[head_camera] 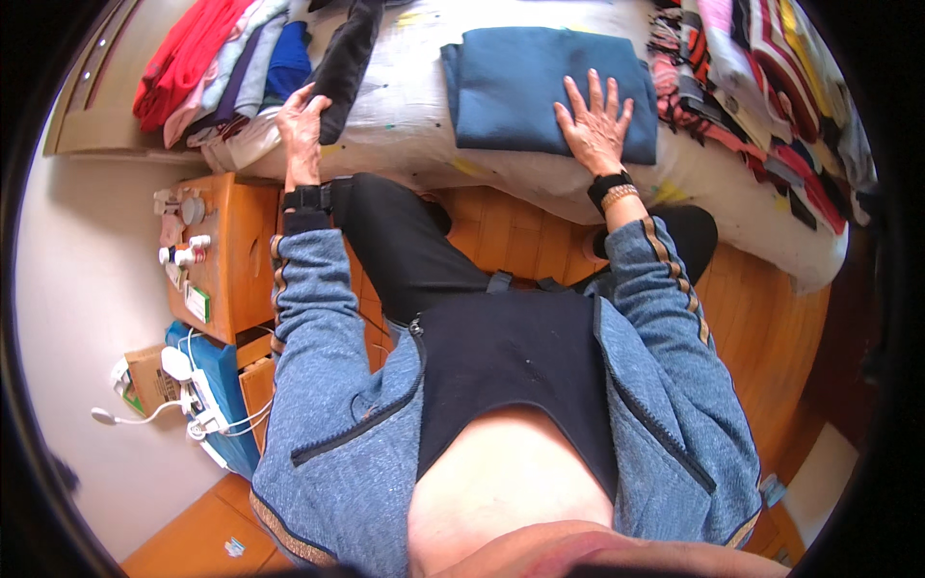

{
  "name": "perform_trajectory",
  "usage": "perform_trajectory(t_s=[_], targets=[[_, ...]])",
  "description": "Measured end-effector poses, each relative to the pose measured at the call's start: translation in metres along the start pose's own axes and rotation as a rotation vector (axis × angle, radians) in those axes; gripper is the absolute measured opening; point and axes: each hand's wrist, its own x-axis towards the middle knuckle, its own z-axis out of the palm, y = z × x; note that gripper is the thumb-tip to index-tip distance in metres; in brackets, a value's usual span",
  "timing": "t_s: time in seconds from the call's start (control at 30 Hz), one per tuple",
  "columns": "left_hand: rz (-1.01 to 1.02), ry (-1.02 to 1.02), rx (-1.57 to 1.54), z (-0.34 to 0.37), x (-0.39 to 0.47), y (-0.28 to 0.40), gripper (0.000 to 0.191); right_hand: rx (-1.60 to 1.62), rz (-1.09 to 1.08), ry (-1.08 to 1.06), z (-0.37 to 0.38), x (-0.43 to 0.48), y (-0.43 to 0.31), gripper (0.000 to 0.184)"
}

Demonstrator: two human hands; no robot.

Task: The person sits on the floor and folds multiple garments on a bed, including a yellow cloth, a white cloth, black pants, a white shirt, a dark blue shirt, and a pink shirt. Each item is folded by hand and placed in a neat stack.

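Note:
A folded blue-grey cloth or garment (517, 90) lies on the pale patterned bed cover (405, 137) in front of me. My right hand (596, 126) rests flat on its right part, fingers spread. At the left, my left hand (301, 124) pinches the near end of a dark folded garment (350, 61), which stretches away across the bed. Just beyond that hand, partly beside the dark garment, is a blue folded garment (289, 61).
Folded clothes (181, 65) are lined up at the bed's left, and more clothes (751, 79) are piled at its right. A wooden nightstand (249, 253) holding small bottles stands at left, near white cables (209, 404). Wooden floor (506, 224) shows below the bed.

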Motion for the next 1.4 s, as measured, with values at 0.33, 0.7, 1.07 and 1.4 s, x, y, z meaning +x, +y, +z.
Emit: perform_trajectory(t_s=[0.33, 0.7, 1.07, 1.4], targets=[[0.347, -0.411, 1.433, 0.09, -0.048, -0.041, 0.053, 0.101, -0.011, 0.068, 0.001, -0.011, 0.006, 0.059], [-0.16, -0.222, 0.666, 0.163, -0.086, -0.08, 0.098, 1.371, 1.137, 0.42, -0.014, -0.071, -0.015, 0.073], [-0.655, -0.523, -0.387, 0.157, -0.181, -0.03, 0.039, 2.111, 1.293, 0.296, -0.054, -0.055, 0.02, 0.084], [-0.761, -0.868, -0.347, 0.15, -0.257, -0.017, 0.042, 2.037, 0.592, -0.135, -0.117, -0.07, -0.005, 0.055]])
